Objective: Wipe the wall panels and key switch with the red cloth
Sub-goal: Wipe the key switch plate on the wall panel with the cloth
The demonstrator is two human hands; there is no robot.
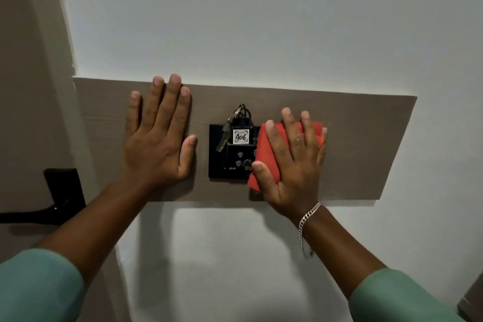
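Note:
A brown wall panel [366,144] runs across the white wall. At its middle sits a black key switch [230,165] with a key and a tag marked 406 [240,136] plugged into its top. My right hand [292,165] lies flat on a folded red cloth [264,154], pressing it against the panel at the right edge of the switch. The cloth covers the switch's right side. My left hand [159,138] rests flat on the panel left of the switch, fingers spread, holding nothing.
A dark door handle and plate [62,191] are at the left on a brown door frame [34,86]. White wall [261,21] surrounds the panel. A corner of another brown panel [473,300] shows at the bottom right.

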